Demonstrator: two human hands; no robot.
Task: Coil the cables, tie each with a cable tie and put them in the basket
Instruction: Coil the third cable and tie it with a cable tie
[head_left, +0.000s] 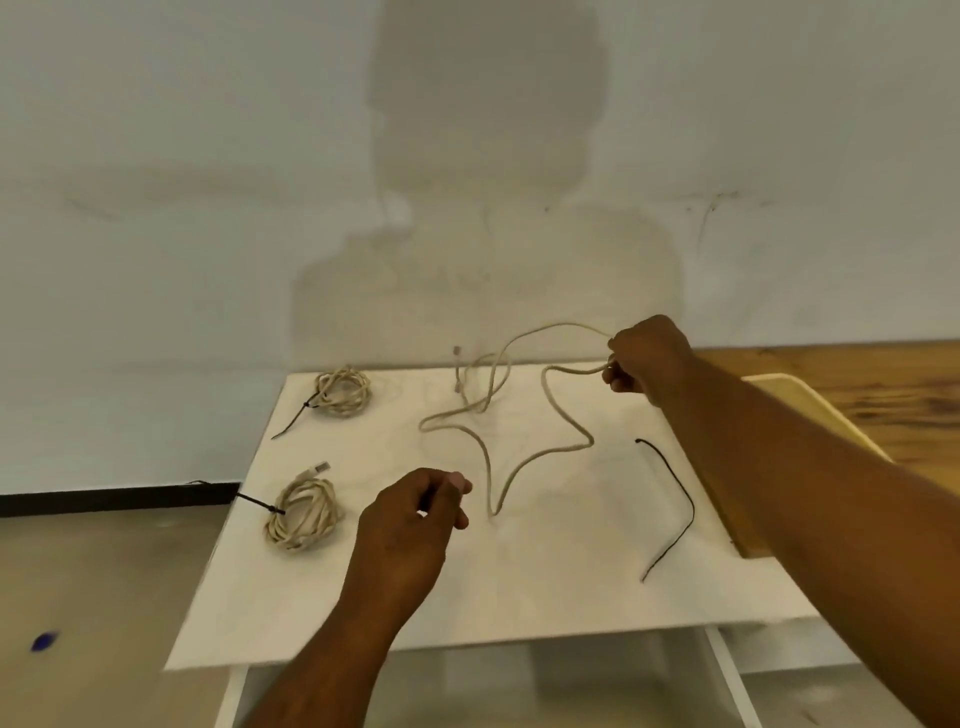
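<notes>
A loose beige cable snakes across the middle of the white table. My right hand is raised over the table's far right and is shut on one stretch of this cable. My left hand hovers at the table's centre with its fingers curled, just left of the cable's nearest bend and not touching it; I see nothing clearly held in it. Two coiled beige cables, each bound with a black tie, lie on the left: the far coil and the near coil. A loose black cable tie lies at the right.
A light wooden basket stands at the table's right edge, mostly hidden behind my right forearm. A wall rises directly behind the table. A wooden surface lies to the far right. The floor drops away on the left.
</notes>
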